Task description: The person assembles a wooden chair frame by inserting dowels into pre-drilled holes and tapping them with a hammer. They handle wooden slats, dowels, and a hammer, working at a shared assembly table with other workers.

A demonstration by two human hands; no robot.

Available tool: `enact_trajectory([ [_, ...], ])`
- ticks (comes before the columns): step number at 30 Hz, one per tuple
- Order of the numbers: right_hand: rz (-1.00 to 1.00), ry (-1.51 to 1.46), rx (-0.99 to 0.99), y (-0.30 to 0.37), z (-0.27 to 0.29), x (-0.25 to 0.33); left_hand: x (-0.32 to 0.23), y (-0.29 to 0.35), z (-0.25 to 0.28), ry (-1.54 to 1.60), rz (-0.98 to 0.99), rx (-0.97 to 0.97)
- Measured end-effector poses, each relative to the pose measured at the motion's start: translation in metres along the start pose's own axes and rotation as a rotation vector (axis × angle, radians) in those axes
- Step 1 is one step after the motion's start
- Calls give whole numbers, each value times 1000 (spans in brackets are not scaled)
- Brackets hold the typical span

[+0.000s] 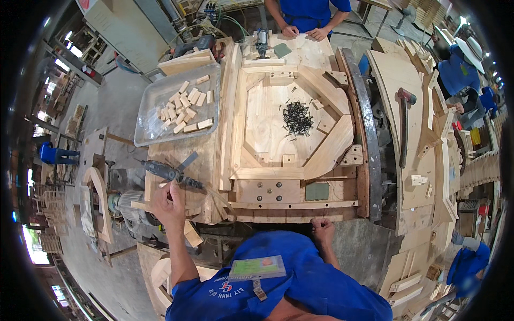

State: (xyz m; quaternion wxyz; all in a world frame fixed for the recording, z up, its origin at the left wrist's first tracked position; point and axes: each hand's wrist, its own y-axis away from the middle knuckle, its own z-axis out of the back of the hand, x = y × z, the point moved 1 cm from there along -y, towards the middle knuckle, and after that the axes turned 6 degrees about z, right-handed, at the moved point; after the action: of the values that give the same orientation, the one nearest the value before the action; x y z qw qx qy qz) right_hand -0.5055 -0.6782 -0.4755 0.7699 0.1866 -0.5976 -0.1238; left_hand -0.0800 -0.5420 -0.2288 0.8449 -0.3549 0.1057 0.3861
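My left hand is curled closed just below a dark power drill at the bench's left front; whether it touches the drill or pinches something small I cannot make out. By the bench's front edge, close to my body, my right hand has its fingers folded in, hiding anything inside. Between wooden rails on the bench lies an angular wooden frame with corner blocks. A heap of black screws sits on the board inside it.
A clear plastic tray of small wooden blocks stands left. Across the bench are a co-worker's hands and an upright metal tool. A hammer lies on the right-hand table. A dark metal beam edges the bench.
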Motion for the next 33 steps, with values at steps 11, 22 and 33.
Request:
enact_trajectory([
  [11, -58, 39, -4, -6, -1, -7, 5, -2, 0, -5, 73, 20],
  [22, -144, 116, 59, -5, 4, 22, -2, -4, -3, 31, 90, 48],
  [33, 444, 420, 779, -4, -91, 210, 9, -4, -6, -25, 78, -56],
])
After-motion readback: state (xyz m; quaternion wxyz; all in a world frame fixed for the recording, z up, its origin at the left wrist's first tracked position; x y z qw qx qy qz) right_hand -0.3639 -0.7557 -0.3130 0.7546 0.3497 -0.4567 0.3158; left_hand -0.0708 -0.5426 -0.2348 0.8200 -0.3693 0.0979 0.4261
